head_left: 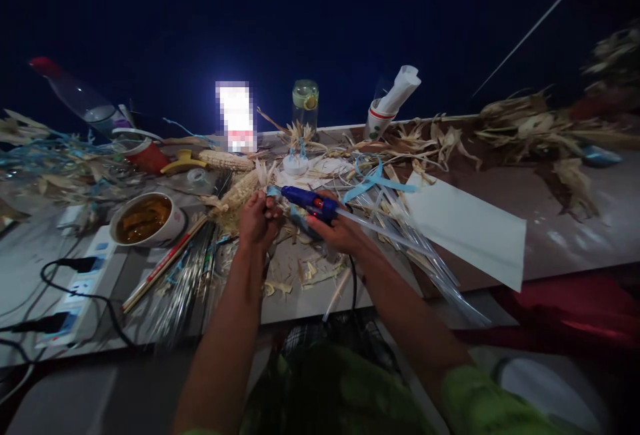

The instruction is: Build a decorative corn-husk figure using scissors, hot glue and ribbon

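Note:
In my right hand (340, 227) is a blue glue gun (311, 204), its nozzle pointing left and a long clear glue stick (383, 228) running out of its back. My left hand (257, 222) is closed in a pinch at the nozzle tip, beside a small bit of light blue ribbon (273, 191); whatever else the fingers hold is too small to make out. Just behind the left hand lie dried corn cobs (240, 192) and husks. A longer light blue ribbon (377, 182) lies to the right of the gun.
A bowl of brown liquid (146, 219), a power strip (87, 288) with black cables and thin wires (187, 288) are at the left. A white sheet (470, 228) and clear glue sticks (435, 255) lie right. Behind stand a bottle (305, 107) and a paper cup (379, 120).

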### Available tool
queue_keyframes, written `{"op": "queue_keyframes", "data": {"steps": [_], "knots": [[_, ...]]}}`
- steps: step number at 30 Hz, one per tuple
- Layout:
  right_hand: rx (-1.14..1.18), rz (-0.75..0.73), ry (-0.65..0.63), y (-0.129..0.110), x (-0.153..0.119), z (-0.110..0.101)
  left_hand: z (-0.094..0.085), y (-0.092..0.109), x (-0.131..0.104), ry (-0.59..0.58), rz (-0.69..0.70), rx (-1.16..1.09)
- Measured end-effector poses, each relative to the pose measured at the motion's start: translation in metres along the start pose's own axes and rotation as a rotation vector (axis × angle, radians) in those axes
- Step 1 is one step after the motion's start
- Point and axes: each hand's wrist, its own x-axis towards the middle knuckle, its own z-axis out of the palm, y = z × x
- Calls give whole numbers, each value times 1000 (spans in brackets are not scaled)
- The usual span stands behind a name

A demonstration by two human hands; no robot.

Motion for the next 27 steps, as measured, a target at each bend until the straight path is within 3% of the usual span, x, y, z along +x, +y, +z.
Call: {"op": "queue_keyframes", "data": {"steps": [4, 10, 17, 27], "knots": [[5, -19, -7, -1, 2, 3, 1, -2, 1, -34, -1, 37], [-9, -4, 11, 2, 1, 2, 4, 2, -1, 18, 26, 43], [10, -8, -1, 0, 1, 3, 6, 0, -2, -20, 11, 44], [-40, -18, -23, 0, 1, 1, 7, 1, -4, 14, 23, 59]]}}
